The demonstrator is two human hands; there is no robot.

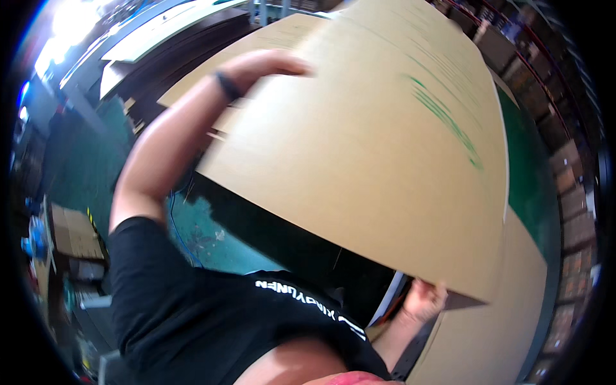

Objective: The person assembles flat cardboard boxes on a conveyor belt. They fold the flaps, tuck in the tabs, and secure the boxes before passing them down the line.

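A large tan cardboard sheet (385, 147) with faint green print fills the middle of the view, tilted up off the stack. My left hand (279, 63), with a black band on the wrist, reaches over the sheet's far left edge and holds it, fingers lying on the top face. My right hand (425, 299) grips the sheet's near lower corner from underneath. My black shirt (212, 314) shows at the bottom.
Another tan sheet (487, 333) lies flat at lower right below the raised one. Stacks of dark and tan sheets (173, 45) stand at upper left. The floor (212, 234) is green. Stacked boxes (571, 212) line the right side, and a carton (74, 232) sits at left.
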